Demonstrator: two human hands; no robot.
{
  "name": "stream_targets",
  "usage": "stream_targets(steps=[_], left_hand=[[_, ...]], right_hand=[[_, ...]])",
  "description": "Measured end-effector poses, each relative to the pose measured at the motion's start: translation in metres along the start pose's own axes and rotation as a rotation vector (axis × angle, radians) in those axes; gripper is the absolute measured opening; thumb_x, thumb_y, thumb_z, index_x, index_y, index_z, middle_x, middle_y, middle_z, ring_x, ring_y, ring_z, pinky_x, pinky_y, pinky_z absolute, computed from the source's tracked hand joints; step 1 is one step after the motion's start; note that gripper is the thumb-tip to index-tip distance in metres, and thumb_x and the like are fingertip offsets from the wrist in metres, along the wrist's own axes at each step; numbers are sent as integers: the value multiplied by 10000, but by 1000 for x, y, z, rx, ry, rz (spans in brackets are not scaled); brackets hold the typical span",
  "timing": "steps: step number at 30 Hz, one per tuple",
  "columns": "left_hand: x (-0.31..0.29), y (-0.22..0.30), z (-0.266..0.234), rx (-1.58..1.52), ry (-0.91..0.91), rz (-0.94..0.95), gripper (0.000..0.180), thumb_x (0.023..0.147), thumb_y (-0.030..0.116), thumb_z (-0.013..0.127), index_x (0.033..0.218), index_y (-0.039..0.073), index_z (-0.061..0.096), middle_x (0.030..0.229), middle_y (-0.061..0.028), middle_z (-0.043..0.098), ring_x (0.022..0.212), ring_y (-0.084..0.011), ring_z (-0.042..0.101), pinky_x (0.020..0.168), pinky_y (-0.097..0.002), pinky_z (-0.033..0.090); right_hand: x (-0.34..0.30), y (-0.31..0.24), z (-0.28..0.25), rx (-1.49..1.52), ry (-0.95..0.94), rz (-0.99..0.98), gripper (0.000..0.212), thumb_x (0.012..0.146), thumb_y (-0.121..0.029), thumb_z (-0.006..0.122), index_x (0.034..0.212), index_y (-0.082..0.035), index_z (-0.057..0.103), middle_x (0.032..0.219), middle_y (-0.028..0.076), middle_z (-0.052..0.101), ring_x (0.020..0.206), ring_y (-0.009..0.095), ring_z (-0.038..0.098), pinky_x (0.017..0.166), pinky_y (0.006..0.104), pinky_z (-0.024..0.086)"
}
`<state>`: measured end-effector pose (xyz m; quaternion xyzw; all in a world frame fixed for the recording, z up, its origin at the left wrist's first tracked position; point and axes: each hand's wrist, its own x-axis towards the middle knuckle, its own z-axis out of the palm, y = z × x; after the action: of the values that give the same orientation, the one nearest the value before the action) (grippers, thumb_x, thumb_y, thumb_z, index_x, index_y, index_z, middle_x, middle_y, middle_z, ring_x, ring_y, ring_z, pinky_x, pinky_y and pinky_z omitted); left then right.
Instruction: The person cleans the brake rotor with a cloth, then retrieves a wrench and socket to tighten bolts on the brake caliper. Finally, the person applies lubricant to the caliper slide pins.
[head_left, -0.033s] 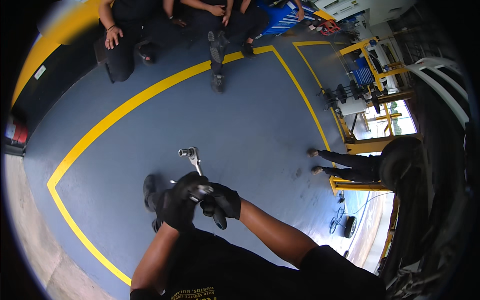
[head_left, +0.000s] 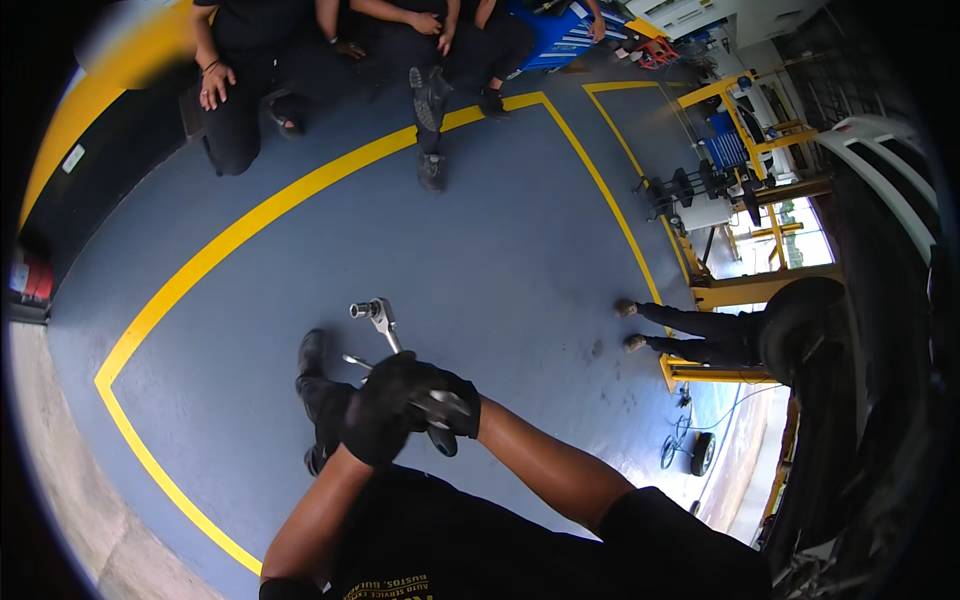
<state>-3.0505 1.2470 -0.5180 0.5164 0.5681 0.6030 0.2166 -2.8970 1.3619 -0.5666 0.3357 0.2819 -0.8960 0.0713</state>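
Note:
Both my hands wear black gloves and meet in front of my chest. My left hand (head_left: 380,420) is closed around the shaft of a chrome ratchet wrench (head_left: 378,318), whose head with a socket points up and away from me. My right hand (head_left: 452,402) grips the same wrench lower down. The wrench's black handle end sticks out below my right hand. A thin metal piece (head_left: 355,361) pokes out to the left of my left hand; what it is I cannot tell. My black shoe (head_left: 318,385) rests on the blue-grey floor beneath.
A yellow floor line (head_left: 250,225) frames the bay. Several people in dark clothes sit at the far edge (head_left: 330,60). At right, a person's legs (head_left: 690,335) stick out by a tyre (head_left: 800,320) of a white car (head_left: 880,150). Yellow lift posts (head_left: 745,290) stand near a blue cart.

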Motion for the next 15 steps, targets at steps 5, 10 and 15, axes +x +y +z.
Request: stream_targets(steps=[5, 10, 15], left_hand=[[176, -104, 107, -20, -286, 388, 367, 762, -18, 707, 1124, 39, 719, 1185, -141, 701, 1186, -333, 655, 1080, -491, 491], [344, -139, 228, -332, -527, 435, 311, 888, 58, 675, 1197, 26, 688, 1225, -149, 696, 1202, -353, 646, 1050, -484, 502], [526, -147, 323, -208, -834, 19, 294, 998, 132, 609, 1284, 71, 634, 1054, -130, 712, 968, -286, 711, 911, -382, 565]], right_hand=[[58, -165, -137, 176, -117, 20, 325, 1070, -322, 555, 1217, -46, 643, 1061, 54, 693, 948, 138, 683, 839, 280, 567], [-2, -261, -292, -391, 218, -373, 298, 1048, -293, 578, 1203, -46, 644, 1074, 69, 693, 960, 161, 689, 830, 307, 572], [-102, -401, -366, 217, 827, -137, 295, 981, -288, 676, 1174, -68, 639, 836, 49, 621, 671, 173, 622, 643, 327, 539]])
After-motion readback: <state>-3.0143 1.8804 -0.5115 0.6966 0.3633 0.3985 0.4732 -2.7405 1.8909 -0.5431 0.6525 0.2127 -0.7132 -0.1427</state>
